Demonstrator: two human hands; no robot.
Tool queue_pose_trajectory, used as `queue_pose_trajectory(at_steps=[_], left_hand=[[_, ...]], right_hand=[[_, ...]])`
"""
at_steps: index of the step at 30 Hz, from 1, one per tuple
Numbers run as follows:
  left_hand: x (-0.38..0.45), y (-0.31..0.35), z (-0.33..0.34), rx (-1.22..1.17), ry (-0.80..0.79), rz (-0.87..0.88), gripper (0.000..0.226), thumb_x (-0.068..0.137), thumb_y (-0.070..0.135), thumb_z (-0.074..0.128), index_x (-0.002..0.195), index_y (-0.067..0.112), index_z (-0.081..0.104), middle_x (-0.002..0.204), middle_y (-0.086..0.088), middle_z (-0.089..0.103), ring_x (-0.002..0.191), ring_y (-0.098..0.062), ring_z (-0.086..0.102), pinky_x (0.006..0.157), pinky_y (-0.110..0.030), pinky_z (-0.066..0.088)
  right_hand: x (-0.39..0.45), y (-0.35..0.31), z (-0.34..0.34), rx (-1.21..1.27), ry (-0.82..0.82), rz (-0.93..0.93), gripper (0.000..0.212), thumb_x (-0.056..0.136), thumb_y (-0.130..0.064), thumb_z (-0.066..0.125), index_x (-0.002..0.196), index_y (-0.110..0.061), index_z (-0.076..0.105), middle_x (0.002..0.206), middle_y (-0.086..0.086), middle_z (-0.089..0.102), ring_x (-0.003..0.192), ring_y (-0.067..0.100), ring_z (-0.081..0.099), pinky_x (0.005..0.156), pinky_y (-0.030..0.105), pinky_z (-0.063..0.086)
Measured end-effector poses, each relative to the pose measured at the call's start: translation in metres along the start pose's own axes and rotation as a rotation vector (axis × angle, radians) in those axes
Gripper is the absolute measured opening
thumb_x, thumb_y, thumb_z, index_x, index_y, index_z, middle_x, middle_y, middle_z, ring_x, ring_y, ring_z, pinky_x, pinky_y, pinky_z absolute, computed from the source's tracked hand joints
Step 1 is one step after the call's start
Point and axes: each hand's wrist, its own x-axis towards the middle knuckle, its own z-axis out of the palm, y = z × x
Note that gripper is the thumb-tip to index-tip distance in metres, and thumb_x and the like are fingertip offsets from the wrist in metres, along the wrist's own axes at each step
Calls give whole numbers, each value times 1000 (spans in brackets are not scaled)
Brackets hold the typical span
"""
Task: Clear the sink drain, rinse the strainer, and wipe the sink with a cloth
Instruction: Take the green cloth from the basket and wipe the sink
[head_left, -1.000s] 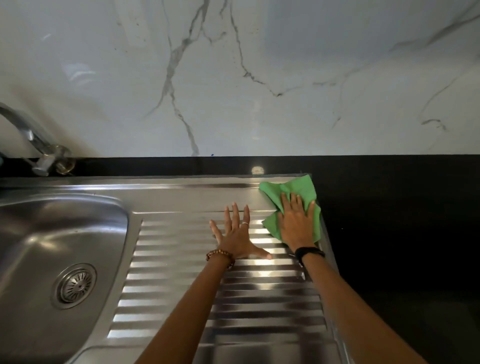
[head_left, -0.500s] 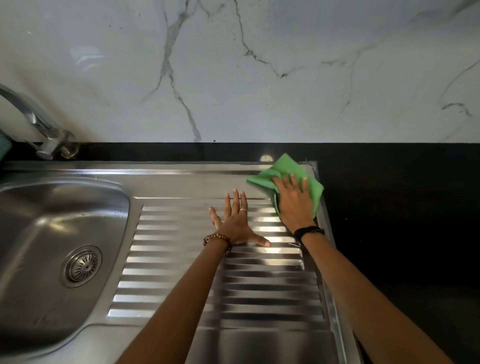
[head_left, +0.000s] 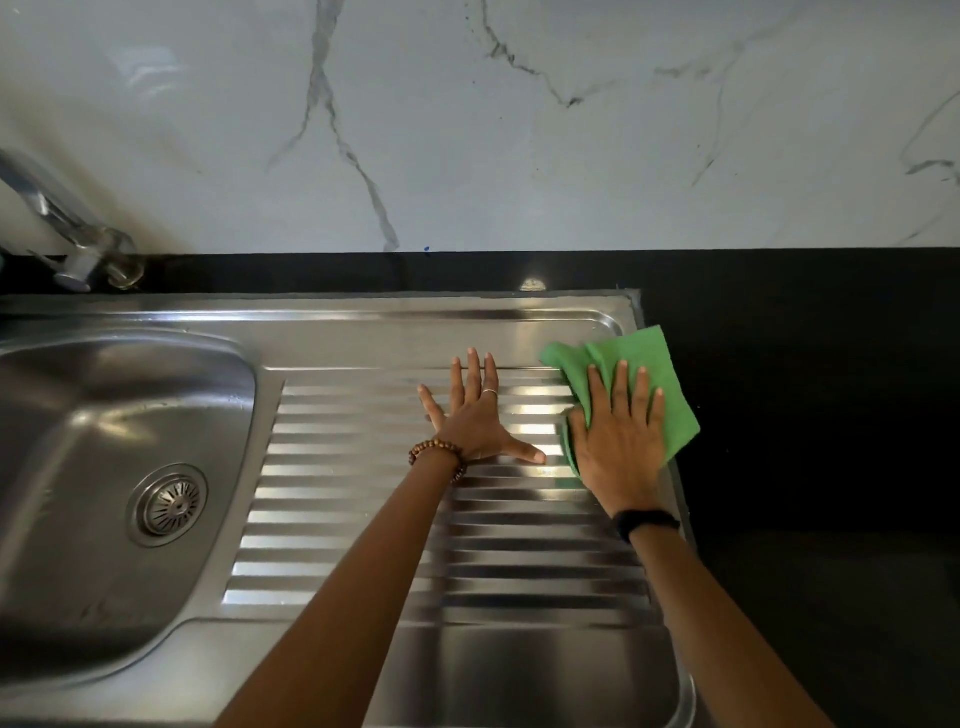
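Note:
A green cloth (head_left: 644, 358) lies on the far right edge of the steel drainboard (head_left: 395, 525), partly over the black counter. My right hand (head_left: 618, 436) presses flat on the cloth, fingers spread. My left hand (head_left: 475, 415) rests flat on the ribbed drainboard just left of it, fingers apart, holding nothing. The sink basin (head_left: 104, 415) sits at the left, and the round metal strainer (head_left: 171, 504) is seated in its drain.
A chrome tap (head_left: 67, 228) stands at the back left behind the basin. A black counter (head_left: 821, 467) runs along the right and behind the sink. A white marble wall (head_left: 519, 130) rises at the back.
My right hand has slid the cloth back toward me and slightly right along the drainboard's edge. My left hand stays flat in the same spot.

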Motion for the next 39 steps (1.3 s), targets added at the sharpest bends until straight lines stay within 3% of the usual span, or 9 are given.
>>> queue_pose_trajectory(at_steps=[4, 8, 11, 17, 22, 26, 28, 34, 39], left_hand=[[1, 0, 1, -12, 9, 6, 137, 57, 68, 69, 141, 17, -27, 150, -6, -34, 137, -29, -31, 102, -68, -18], [3, 0, -1, -13, 3, -8, 140, 54, 70, 69, 140, 18, -29, 150, -5, -35, 138, -29, -30, 102, -68, -17], [5, -2, 0, -12, 12, -19, 141, 53, 71, 70, 140, 20, -29, 149, -5, -35, 138, -29, -30, 102, -68, -16], [3, 0, 0, -5, 24, -14, 139, 54, 72, 68, 141, 21, -27, 150, -4, -34, 139, -29, -27, 102, -69, -14], [-4, -1, -3, -10, 59, 35, 122, 68, 61, 66, 144, 17, -18, 154, -8, -26, 141, -28, -23, 104, -68, -11], [-19, -16, 4, -121, 162, 128, 111, 75, 51, 65, 145, 21, -16, 154, -6, -25, 141, -26, -23, 107, -62, -16], [-28, -30, 10, -125, 247, 138, 102, 79, 50, 62, 146, 26, -11, 155, -1, -22, 141, -24, -23, 106, -59, -18], [-54, -71, 10, -148, 296, 61, 80, 87, 47, 52, 146, 31, 0, 157, 0, -12, 143, -24, -17, 109, -58, -15], [-89, -122, 9, -183, 402, -44, 65, 93, 38, 45, 145, 32, 5, 158, -3, -8, 143, -26, -15, 110, -58, -11]], right_hand=[[70, -3, 2, -30, -21, 23, 59, 97, -44, 23, 149, -21, 6, 157, 19, 0, 144, 42, -1, 118, 53, -2], [106, -7, 2, -39, -26, -7, 60, 98, -42, 23, 148, -20, -1, 158, 16, -4, 144, 41, -1, 119, 51, -1], [86, -3, 4, -47, -30, -78, 58, 99, -37, 22, 149, -17, 1, 158, 17, 1, 145, 38, 2, 120, 50, 3], [-32, -7, 2, 47, -82, 5, 58, 97, -42, 27, 148, -25, 8, 156, 23, 4, 144, 41, 2, 117, 51, -1], [-112, -9, -2, 52, -93, -1, 62, 87, -42, 50, 144, -27, 30, 149, 26, 29, 129, 44, 40, 106, 53, 35], [-100, -4, 4, 90, -133, -50, 60, 93, -47, 33, 147, -33, 11, 157, 19, 5, 142, 39, 15, 118, 48, 10], [-80, -5, 9, 123, -95, -55, 60, 95, -46, 30, 148, -28, 10, 158, 17, 4, 145, 37, 8, 118, 45, 2], [2, -20, 9, 173, -18, 29, 60, 97, -41, 27, 148, -11, 13, 157, 18, 12, 145, 32, 13, 120, 42, 8], [10, -23, 11, 178, 16, 32, 57, 98, -35, 28, 148, -9, 15, 156, 20, 15, 144, 32, 15, 120, 42, 9]])
